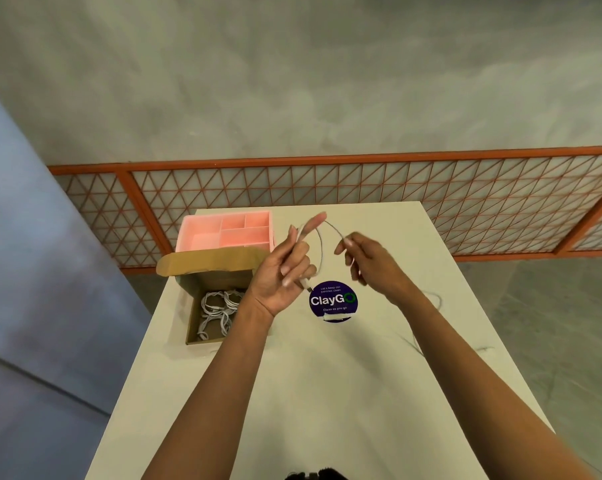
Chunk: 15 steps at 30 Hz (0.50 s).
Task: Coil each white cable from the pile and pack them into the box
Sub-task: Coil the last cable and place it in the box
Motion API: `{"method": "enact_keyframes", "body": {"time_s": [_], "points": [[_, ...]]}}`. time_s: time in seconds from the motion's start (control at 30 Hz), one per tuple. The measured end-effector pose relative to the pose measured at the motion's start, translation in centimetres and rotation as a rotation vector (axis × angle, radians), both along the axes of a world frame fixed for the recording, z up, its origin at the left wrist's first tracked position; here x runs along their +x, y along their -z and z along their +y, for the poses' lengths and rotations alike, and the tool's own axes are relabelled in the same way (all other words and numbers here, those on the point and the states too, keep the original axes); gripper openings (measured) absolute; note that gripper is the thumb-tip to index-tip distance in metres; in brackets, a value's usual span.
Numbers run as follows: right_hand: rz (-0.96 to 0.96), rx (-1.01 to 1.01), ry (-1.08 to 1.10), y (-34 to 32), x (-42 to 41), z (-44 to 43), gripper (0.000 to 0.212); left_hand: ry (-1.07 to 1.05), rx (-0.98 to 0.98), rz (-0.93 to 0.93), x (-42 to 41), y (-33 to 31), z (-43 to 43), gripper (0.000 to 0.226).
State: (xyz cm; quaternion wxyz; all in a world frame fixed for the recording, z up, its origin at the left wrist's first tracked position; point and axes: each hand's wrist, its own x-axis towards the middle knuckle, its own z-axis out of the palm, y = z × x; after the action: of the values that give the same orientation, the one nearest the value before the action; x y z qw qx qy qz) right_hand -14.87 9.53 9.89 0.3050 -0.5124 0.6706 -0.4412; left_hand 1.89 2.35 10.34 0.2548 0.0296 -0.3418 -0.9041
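Observation:
A thin white cable (320, 249) arcs between my two raised hands above the white table (292, 393). My left hand (282, 268) has the cable looped over its extended fingers, one plug end hanging near the palm. My right hand (365, 261) pinches the cable a short way to the right; the rest trails down past my right forearm onto the table (434, 301). An open cardboard box (209, 275) stands left of my left hand, with several coiled white cables (216, 311) inside.
A pink divided organiser tray (228, 232) sits behind the box at the table's far left. A round purple "ClayGo" sticker (332, 301) lies mid-table. An orange lattice railing (362, 188) runs behind the table; the table's edges drop to the floor on both sides.

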Motion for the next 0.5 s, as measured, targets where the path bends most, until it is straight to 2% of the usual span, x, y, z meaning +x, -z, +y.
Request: {"method": "enact_keyframes", "body": {"time_s": [0.1,0.2,0.4,0.5], "points": [[0.163,0.175,-0.139,1.7,0.7,0.7,0.033,-0.096,-0.077,-0.059,-0.2,-0.4,-0.5,0.05],[0.263,0.254,-0.28,1.2,1.8,1.2,0.032,-0.188,-0.141,-0.15,-0.7,-0.3,-0.7,0.05],[0.433,0.338,-0.447,-1.6,2.4,1.8,0.037,-0.253,-0.252,-0.414,-0.7,1.4,-1.2,0.047],[0.474,0.308,-0.45,-3.1,2.4,1.9,0.037,-0.25,-0.31,-0.53,-0.8,2.4,-1.0,0.047]]}}
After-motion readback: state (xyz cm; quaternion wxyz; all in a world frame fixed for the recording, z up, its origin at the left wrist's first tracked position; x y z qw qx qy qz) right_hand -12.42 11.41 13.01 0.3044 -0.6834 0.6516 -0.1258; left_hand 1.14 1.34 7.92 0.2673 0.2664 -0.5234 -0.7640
